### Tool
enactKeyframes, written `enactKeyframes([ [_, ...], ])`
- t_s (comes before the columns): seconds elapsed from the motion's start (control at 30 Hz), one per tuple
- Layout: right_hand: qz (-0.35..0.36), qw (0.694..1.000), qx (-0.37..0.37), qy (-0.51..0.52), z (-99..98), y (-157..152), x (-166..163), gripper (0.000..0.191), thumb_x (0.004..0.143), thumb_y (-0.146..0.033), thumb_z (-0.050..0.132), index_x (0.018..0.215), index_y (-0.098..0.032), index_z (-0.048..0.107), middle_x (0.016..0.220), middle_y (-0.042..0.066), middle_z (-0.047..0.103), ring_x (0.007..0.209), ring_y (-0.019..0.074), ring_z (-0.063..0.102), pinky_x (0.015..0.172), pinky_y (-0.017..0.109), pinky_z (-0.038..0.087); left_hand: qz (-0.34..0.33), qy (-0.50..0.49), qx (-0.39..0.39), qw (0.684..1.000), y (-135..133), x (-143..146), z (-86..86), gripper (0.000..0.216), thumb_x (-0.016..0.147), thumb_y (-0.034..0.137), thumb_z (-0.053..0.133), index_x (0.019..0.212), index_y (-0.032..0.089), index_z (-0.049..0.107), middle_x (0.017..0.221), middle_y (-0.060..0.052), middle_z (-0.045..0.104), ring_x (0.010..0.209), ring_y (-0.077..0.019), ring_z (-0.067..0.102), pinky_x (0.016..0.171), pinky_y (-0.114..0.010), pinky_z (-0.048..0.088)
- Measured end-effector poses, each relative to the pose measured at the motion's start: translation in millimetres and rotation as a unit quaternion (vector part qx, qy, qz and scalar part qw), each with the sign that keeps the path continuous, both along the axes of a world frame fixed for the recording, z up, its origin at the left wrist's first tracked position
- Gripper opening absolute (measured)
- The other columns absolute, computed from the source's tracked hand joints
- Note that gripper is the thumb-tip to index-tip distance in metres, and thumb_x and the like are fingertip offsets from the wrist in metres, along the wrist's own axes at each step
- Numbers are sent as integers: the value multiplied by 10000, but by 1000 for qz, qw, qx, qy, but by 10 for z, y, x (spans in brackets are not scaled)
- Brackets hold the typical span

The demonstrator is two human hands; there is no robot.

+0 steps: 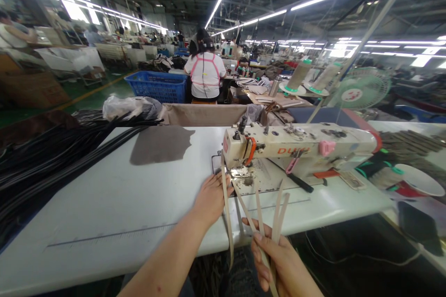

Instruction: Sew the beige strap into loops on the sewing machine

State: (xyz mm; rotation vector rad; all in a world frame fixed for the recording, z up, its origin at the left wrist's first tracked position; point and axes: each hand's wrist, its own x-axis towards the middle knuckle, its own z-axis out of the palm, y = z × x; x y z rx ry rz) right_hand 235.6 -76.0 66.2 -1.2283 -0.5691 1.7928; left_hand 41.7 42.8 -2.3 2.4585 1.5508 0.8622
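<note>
From the head view, your left hand (211,197) lies flat and released on the white table (114,204), palm down, its fingertips right at the foot of the sewing machine (299,148) and touching the leftmost strap. Your right hand (282,262) sits nearer to you, just off the table's near edge, clenched around the beige straps (258,211).

The straps run lengthwise from far to near – their far ends lie at the needle plate, their near ends in your right fist – and they fan out slightly to the right. The leftmost one drops straight over the near edge of the table and hangs below it, beside your left wrist.

The machine's long body stretches off to the right, filling that side. A white dish (421,181) sits past its right end. On the far left, a pile of black strips (42,162) covers the table's edge, with a dark grey piece (160,144) lying flat farther back. Between that pile and your left hand the tabletop is bare – the widest open room is there, to the left
</note>
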Motion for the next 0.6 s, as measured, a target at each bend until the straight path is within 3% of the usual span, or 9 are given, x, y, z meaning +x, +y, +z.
enactKeyframes([
  [0.6,15,1000,-2,1,-94,196,-95,604,746,-413,830,1227,-119,613,555,-71,606,360,62,399,303,191,437,-30,19,23,999,-18,-37,19,346,1084,292,473,1368,179,634,1415,-119,682,1351,-278,611,1143,-516,493],
])
